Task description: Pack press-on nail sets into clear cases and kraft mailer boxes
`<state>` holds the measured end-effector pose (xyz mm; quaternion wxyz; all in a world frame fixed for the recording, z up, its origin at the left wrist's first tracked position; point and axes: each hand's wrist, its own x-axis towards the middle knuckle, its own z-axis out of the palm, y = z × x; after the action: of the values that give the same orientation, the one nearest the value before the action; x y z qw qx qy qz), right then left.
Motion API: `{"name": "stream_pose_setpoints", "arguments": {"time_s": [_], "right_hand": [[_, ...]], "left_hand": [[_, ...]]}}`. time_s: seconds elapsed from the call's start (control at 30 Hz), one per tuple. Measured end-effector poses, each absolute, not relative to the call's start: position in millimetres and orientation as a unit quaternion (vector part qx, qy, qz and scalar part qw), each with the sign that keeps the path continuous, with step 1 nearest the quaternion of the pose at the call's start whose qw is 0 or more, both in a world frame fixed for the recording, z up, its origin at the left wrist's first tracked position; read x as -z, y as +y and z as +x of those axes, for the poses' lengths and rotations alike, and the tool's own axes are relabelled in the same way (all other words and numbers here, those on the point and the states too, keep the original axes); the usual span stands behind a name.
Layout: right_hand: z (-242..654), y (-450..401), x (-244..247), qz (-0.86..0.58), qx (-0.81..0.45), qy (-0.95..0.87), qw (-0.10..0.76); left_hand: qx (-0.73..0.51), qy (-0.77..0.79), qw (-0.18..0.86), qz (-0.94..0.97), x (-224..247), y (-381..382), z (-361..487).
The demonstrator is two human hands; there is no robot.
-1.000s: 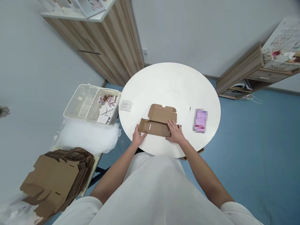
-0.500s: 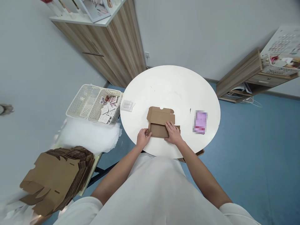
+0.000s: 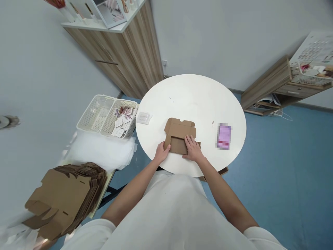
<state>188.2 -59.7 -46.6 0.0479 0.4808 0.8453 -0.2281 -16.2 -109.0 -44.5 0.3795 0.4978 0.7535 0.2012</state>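
A brown cardboard box (image 3: 180,130), partly folded, lies on the white round table (image 3: 192,100) in front of me. Its lid panel stretches away from me, and the shallow inside faces up. My left hand (image 3: 162,152) pinches the box's left side flap between thumb and fingers. At the right part of the box, my right hand (image 3: 193,148) rests palm down with its fingers stretched out, some of them over the inside. A right-hand flap pokes out beyond this hand, and part of the box beneath it is hidden.
A pixelated purple item (image 3: 224,136) lies on the table's right side, a small clear packet (image 3: 144,118) on its left. Left of the table are a white basket (image 3: 96,113) with cards in one half, white wrapping sheets (image 3: 99,147), and stacked flat cardboard boxes (image 3: 62,198).
The box's left side flap has tilted inward under my left hand and looks wider, covering more of the inside. My right hand stays where it was. The view has shifted slightly.
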Motion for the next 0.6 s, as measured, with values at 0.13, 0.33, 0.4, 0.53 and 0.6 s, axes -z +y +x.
{"name": "stream_pose_setpoints", "arguments": {"time_s": [0.13, 0.33, 0.4, 0.53, 0.6], "right_hand": [[187.7, -58.4, 46.3, 0.475, 0.236, 0.847, 0.040], [188.4, -59.7, 48.2, 0.467, 0.236, 0.851, 0.035], [188.5, -59.8, 48.7, 0.467, 0.236, 0.852, 0.037], [187.9, -59.6, 48.4, 0.461, 0.237, 0.855, 0.036], [187.1, -59.7, 47.9, 0.461, 0.237, 0.854, 0.037]], "left_hand": [[-0.160, 0.764, 0.373, 0.502, 46.8, -107.3, -11.1], [-0.148, 0.742, 0.371, 0.538, 52.2, -102.0, -18.8], [-0.137, 0.735, 0.362, 0.556, 52.9, -99.9, -22.8], [-0.088, 0.753, 0.331, 0.561, 51.9, -96.3, -25.1], [-0.062, 0.761, 0.303, 0.570, 50.6, -94.4, -23.5]]}}
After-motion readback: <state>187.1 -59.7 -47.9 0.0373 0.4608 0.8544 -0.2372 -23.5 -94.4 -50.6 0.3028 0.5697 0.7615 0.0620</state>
